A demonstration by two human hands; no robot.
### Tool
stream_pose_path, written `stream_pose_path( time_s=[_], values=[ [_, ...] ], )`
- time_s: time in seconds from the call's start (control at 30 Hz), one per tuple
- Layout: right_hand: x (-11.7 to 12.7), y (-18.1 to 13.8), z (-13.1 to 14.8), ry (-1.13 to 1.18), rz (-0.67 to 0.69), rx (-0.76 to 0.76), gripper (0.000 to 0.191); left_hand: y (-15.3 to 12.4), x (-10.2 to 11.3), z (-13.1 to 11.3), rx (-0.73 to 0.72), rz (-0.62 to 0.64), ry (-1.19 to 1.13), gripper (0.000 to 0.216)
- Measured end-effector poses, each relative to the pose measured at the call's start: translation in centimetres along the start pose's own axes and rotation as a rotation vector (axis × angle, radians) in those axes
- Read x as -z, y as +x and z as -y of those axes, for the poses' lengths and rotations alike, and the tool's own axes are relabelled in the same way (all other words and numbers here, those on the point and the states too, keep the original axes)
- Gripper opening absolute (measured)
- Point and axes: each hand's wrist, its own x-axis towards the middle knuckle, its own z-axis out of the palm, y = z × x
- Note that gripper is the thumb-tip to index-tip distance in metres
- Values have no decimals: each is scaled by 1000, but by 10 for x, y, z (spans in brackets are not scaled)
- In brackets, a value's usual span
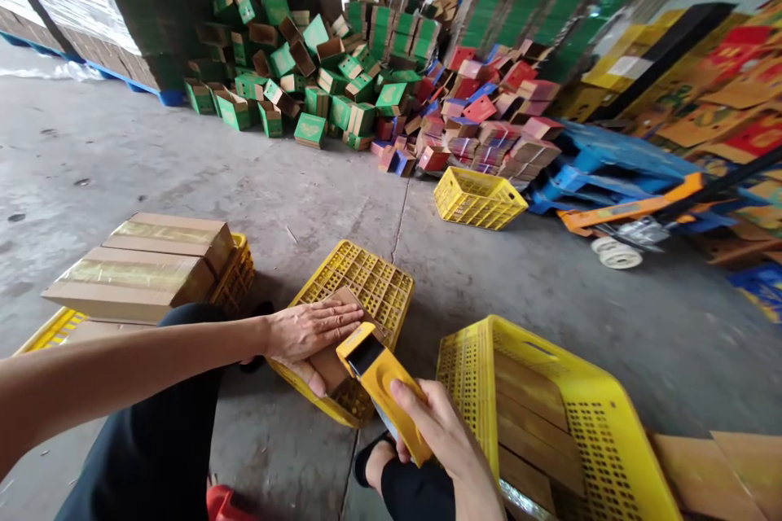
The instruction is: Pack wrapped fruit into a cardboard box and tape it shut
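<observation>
My left hand (314,330) lies flat on a brown cardboard piece (335,370), fingers stretched out and pressing on it. The cardboard rests on an upturned yellow plastic crate (372,277) between my legs; the hand hides part of it. My right hand (443,431) is closed around a yellow hand-held tool (391,387) with a black inset near its far end. That end is over the cardboard's right edge; I cannot tell whether it touches. The tool's exact kind is unclear.
Taped cartons (134,273) sit on a yellow crate at left. At right, a yellow crate (602,423) holds flat brown cartons. Another yellow crate (480,199) stands ahead, before piled green boxes (311,126) and red boxes (482,106). An orange pallet jack (635,216) stands by blue pallets (586,159).
</observation>
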Motion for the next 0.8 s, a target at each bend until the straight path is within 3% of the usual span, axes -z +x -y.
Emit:
stream_pose_path(
  time_s=[0.3,0.53,0.63,0.8],
  values=[
    [18,-21,-28,4,-81,-68,79,-11,-3,9,-8,-57,-14,120],
    [19,-21,-30,47,-92,-27,79,-6,7,3,-18,73,35,107],
    [17,-25,-28,87,-119,-5,78,-2,12,-4,-22,98,43,113],
    [16,-29,-33,104,-138,32,71,6,7,-19,-149,122,31,121]
  ],
)
